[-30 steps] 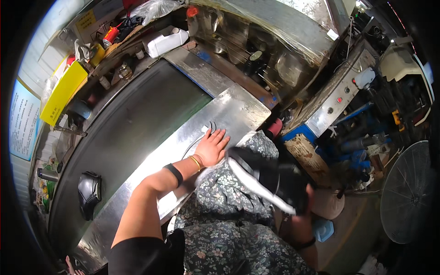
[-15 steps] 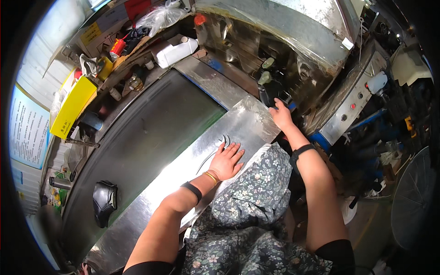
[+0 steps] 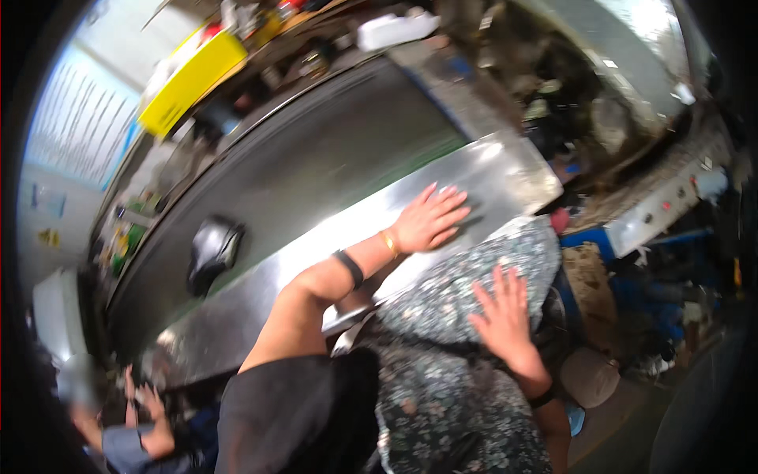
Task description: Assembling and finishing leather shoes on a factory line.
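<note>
My left hand [image 3: 430,221] lies over the shiny metal ledge [image 3: 355,229] with its fingers spread, holding nothing. Above the floral apron [image 3: 466,276] at my front, my right hand [image 3: 505,312] is open too, fingers apart and empty. On the dark conveyor belt [image 3: 332,142] to the left rests a black shoe [image 3: 215,253], out of reach of both hands. Motion blurs the machine opening [image 3: 545,103] beyond the ledge's far end, so what stands in it cannot be made out.
At lower left another person's hands [image 3: 146,399] show beside the ledge. A yellow box [image 3: 193,83] and a white plastic container [image 3: 395,31] stand along the belt's far side. To the right are a control panel [image 3: 663,209] with buttons and a pale bucket-like thing [image 3: 591,378].
My right hand has left the dark shoe at the machine and drawn back over the apron. The whole view has swung left, and another person has come into sight.
</note>
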A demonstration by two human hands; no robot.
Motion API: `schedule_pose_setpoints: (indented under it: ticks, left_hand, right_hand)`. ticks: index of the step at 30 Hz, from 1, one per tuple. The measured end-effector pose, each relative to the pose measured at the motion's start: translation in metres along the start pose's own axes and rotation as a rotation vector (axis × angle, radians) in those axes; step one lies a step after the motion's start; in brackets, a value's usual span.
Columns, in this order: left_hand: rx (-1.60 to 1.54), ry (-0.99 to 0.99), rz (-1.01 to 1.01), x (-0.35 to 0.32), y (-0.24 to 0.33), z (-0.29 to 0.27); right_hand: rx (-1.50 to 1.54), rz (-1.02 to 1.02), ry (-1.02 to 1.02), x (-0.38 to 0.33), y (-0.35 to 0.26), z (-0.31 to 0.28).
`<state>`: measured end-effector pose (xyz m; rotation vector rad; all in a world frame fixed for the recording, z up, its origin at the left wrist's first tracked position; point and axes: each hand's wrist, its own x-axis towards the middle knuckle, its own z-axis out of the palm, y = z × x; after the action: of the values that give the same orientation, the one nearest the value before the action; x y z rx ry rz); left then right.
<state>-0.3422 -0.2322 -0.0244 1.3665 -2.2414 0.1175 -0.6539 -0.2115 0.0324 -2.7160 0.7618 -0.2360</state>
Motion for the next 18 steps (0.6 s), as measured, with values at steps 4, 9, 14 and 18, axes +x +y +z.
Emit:
schedule_pose_setpoints:
  ticks: [4,9,14,18]
  left_hand:
    - [0.276,0.065,-0.302,-0.08,-0.047,-0.078]
    - [0.859,0.241,-1.124,-0.285,-0.088,-0.191]
    - [0.724,0.414,-2.423,-0.492,-0.059,-0.306]
    - [0.958,0.533,-2.522,-0.469,-0.059,-0.266]
  right_hand:
    - [0.064,0.004,0.026,0.006,0.001,-0.007]
    - [0.019,-0.024,0.066,0.008,-0.009,-0.006]
    - [0.088,-0.022,0.081,0.015,-0.009,0.004]
    - [0.042,0.018,0.067,0.017,-0.015,0.004]
